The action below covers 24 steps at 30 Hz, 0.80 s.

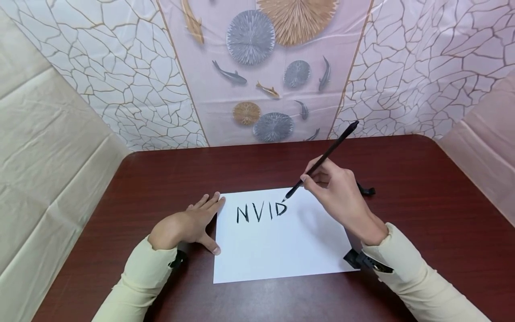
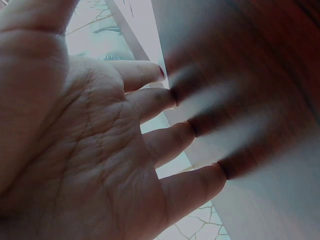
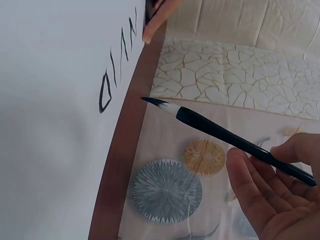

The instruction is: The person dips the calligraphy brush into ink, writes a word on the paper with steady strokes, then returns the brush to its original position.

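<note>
The right hand pinches a black brush between thumb and fingers, its shaft slanting up and to the right above the grip. Below and left of the grip, the tip hangs near the top of the D in the black lettering NVID, raised off the paper, which spreads under and left of the grip. Well left of the grip, the left hand lies with its fingers spread apart, thumb and fingertips at the paper's left edge. Just right of the grip, a black object, partly hidden, rests on the table
</note>
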{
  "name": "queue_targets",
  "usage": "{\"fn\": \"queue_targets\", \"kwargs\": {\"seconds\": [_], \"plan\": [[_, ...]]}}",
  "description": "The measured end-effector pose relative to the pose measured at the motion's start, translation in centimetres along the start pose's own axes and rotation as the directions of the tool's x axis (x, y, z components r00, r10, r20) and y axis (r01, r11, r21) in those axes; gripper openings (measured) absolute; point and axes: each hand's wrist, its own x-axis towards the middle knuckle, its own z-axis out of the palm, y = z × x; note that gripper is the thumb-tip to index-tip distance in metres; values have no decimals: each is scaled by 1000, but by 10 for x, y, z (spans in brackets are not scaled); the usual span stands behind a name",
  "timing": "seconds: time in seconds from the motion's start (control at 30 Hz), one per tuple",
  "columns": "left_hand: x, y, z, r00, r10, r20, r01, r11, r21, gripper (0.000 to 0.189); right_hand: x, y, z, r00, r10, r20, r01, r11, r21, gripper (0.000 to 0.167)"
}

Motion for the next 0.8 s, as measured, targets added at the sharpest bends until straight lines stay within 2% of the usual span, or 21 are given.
{"fn": "queue_targets", "kwargs": {"seconds": [0.27, 0.53, 0.8], "plan": [[0, 0, 0, 1000, 4, -4, -4, 1000, -7, 135, 2, 6, -3, 1000, -19, -25, 18, 998, -55, 13], [2, 0, 1, 1000, -14, 2, 14, 1000, -21, 136, 4, 19, 2, 999, -42, -15, 40, 993, -107, 13], [0, 0, 1, 1000, -12, -1, 12, 1000, -28, 136, 4, 24, 4, 998, -68, 0, 68, 992, -105, 13]]}}
